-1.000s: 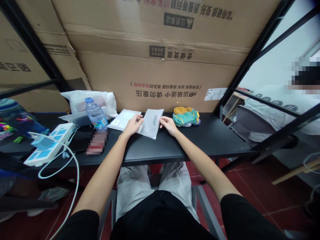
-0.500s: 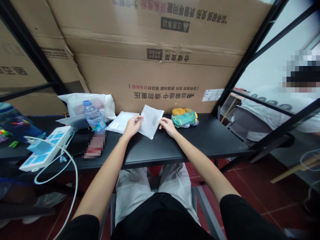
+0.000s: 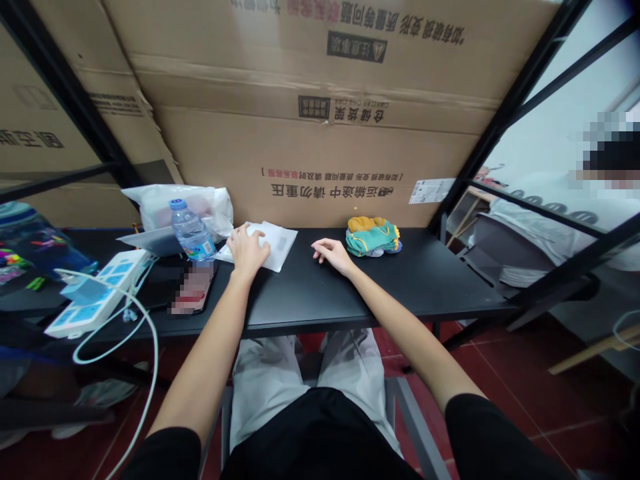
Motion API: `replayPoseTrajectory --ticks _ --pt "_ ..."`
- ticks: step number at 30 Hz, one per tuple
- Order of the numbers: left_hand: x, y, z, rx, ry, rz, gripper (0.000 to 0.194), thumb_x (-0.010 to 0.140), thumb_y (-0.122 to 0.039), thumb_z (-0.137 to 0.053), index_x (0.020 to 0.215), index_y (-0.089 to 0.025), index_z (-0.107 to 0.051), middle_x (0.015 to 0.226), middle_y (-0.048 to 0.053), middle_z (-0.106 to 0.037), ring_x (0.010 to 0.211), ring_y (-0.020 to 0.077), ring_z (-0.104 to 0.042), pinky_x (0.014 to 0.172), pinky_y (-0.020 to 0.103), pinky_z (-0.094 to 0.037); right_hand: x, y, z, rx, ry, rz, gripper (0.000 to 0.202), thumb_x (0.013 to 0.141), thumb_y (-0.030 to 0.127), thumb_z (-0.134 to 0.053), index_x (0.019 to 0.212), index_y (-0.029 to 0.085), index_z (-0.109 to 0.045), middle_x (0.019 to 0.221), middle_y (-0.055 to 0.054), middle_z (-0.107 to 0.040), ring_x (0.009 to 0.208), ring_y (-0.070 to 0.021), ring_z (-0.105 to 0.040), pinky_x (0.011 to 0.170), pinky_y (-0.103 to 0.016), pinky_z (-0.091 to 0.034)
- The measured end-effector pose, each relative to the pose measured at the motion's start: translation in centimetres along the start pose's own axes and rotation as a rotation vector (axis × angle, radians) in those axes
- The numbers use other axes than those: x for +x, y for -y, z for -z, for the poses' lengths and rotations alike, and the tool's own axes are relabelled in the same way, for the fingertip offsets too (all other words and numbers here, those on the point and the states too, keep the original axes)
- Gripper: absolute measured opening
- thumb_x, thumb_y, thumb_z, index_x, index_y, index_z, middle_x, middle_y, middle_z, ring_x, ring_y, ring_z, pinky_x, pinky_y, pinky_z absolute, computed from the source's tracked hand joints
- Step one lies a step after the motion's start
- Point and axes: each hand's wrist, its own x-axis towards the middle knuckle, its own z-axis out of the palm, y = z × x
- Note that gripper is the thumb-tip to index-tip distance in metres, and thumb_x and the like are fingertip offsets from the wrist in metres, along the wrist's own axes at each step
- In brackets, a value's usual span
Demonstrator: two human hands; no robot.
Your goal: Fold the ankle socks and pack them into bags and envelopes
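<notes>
Frosted pouch (image 3: 283, 245) scooted left to the white packet (image 3: 223, 255), left hand (image 3: 249, 250) spread over them, right hand (image 3: 331, 255) just chilling mid-frame, empty, loosely curled

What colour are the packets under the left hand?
The packets look whitish, seen best in the head view.

White packets (image 3: 281, 245), one marked with a faint grey patch; tabletop (image 3: 300, 300), plain black. Cloth bundle (image 3: 371, 239), teal green edged in yellow, with a mustard portion. Bottle (image 3: 191, 230), clear, blue-capped. Power strip (image 3: 75, 320), white with light-blue panels. Cardboard (image 3: 300, 147), brown, printed in black and red. Floor (image 3: 505, 380), dark red. Trousers (image 3: 265, 373), pale grey; sleeve (image 3: 480, 427), black.
</notes>
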Motion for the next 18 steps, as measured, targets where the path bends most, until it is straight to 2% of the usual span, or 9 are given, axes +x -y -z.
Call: replayPoseTrajectory --ticks 1,2,4,6,10,14,16,18 --pt "-0.1 -0.9 -0.3 0.018 0.017 -0.043 0.017 0.082 -0.022 -0.07 0.099 -0.022 -0.072 0.153 0.016 -0.051 0.148 0.046 -0.034 0.122 0.067 -0.024 0.0 0.0 -0.1 -0.009 0.005 0.001 0.044 0.08 0.057 -0.08 0.094 0.016 -0.074 0.071 -0.003 -0.073 0.054 -0.013 -0.061 0.054 -0.027 -0.051" --pt "-0.1 -1.8 -0.6 0.09 0.095 -0.105 0.018 0.087 -0.024 -0.066 0.104 -0.022 -0.072 0.149 0.016 -0.054 0.145 0.0442 -0.039 0.119 0.066 -0.029 -0.1 0.0 -0.1 -0.018 0.012 0.003 0.043 0.08 0.057 -0.079 0.094 0.016 -0.074 0.071 -0.003 -0.073 0.054 -0.0127 -0.06 0.054 -0.027 -0.051" --pt "0.3 -3.4 -1.5 0.25 0.337 -0.249 0.027 0.095 -0.031 -0.057 0.116 -0.023 -0.071 0.144 0.015 -0.059 0.138 0.0405 -0.046 0.114 0.061 -0.038 -0.2 -0.1 -0.3 -0.04 0.027 0.008 0.042 0.081 0.056 -0.078 0.095 0.017 -0.074 0.071 -0.003 -0.073 0.054 -0.0125 -0.06 0.054 -0.026 -0.051" --pt "1.0 -4.3 -2.5 0.293 0.446 -0.317 0.031 0.094 -0.032 -0.059 0.121 -0.023 -0.071 0.142 0.014 -0.061 0.135 0.039 -0.049 0.112 0.057 -0.041 -0.3 -0.2 -0.3 -0.064 0.045 0.011 0.04 0.083 0.055 -0.076 0.097 0.017 -0.074 0.072 -0.002 -0.073 0.056 -0.0127 -0.061 0.056 -0.026 -0.052" --pt "2.3 -4.6 -4.3 0.304 0.505 -0.37 0.033 0.089 -0.02 -0.059 0.12 -0.023 -0.073 0.142 0.014 -0.061 0.134 0.0372 -0.052 0.109 0.053 -0.044 -0.1 0.1 0.4 -0.121 0.108 0.0 0.036 0.087 0.052 -0.072 0.098 0.018 -0.073 0.076 -0.003 -0.074 0.06 -0.0148 -0.065 0.061 -0.029 -0.056" --pt "2.4 -4.3 -5.2 0.299 0.512 -0.409 0.028 0.095 -0.025 -0.055 0.114 -0.022 -0.075 0.141 0.014 -0.061 0.131 0.0363 -0.054 0.107 0.052 -0.044 1.2 2.4 3.2 -0.228 0.138 -0.002 0.031 0.092 0.046 -0.067 0.104 0.018 -0.074 0.087 -0.006 -0.076 0.07 -0.0194 -0.07 0.064 -0.032 -0.058" --pt "2.2 -4.3 -5.4 0.288 0.512 -0.425 0.028 0.097 -0.028 -0.054 0.114 -0.023 -0.075 0.142 0.012 -0.062 0.13 0.0352 -0.055 0.109 0.052 -0.044 2.1 3.8 5.3 -0.579 0.077 0.142 0.028 0.099 0.04 -0.059 0.107 0.019 -0.075 0.092 -0.006 -0.077 0.077 -0.0199 -0.071 0.075 -0.033 -0.057" --pt "2.1 -4.4 -5.3 0.281 0.513 -0.432 0.027 0.097 -0.029 -0.054 0.112 -0.023 -0.076 0.142 0.012 -0.062 0.13 0.0348 -0.056 0.109 0.052 -0.044 2.8 4.9 7.3 -0.963 0.034 0.205 0.03 0.104 0.031 -0.05 0.115 0.019 -0.075 0.101 -0.007 -0.079 0.088 -0.0215 -0.072 0.085 -0.034 -0.054"
